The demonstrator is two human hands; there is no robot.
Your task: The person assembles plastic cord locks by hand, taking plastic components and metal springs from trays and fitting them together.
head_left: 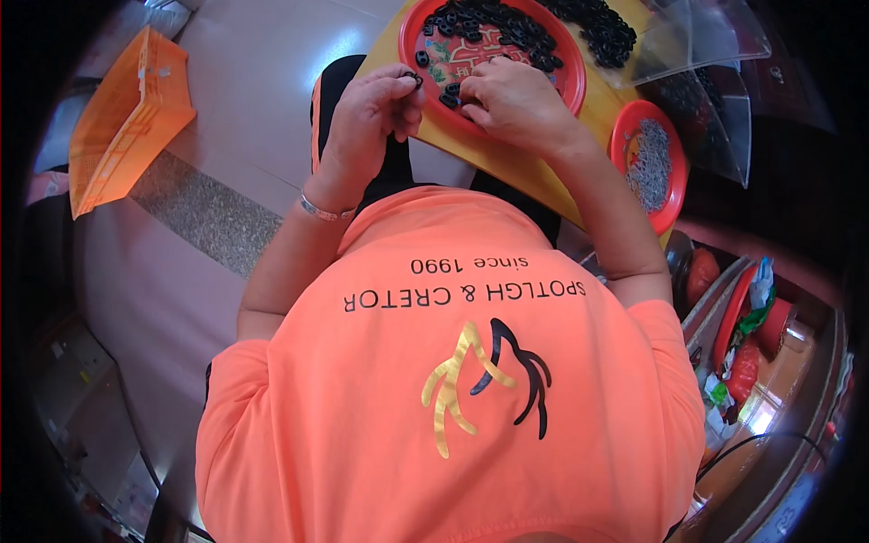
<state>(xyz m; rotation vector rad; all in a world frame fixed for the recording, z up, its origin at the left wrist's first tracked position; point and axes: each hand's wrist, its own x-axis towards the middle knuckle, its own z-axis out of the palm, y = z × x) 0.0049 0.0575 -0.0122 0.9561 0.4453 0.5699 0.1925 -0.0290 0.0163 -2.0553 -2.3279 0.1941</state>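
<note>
Between the thumb and forefinger of my left hand (376, 109) is a small black plastic piece (415, 80), raised at the left rim of a round red tray (579, 83). My right hand (518, 101) reaches over the tray with fingers curled together. Its fingertips are beside a few loose black pieces (450, 95) on the patterned tray bottom; whether they pinch one is hidden. Many more black pieces (498, 23) with holes are heaped at the tray's far side.
A smaller red dish (618, 149) of thin silvery metal pieces (650, 167) sits right of the tray on the yellow table (471, 156). Another black heap (605, 36) and clear plastic panels (715, 45) lie behind. An orange basket (136, 127) stands on the floor at left.
</note>
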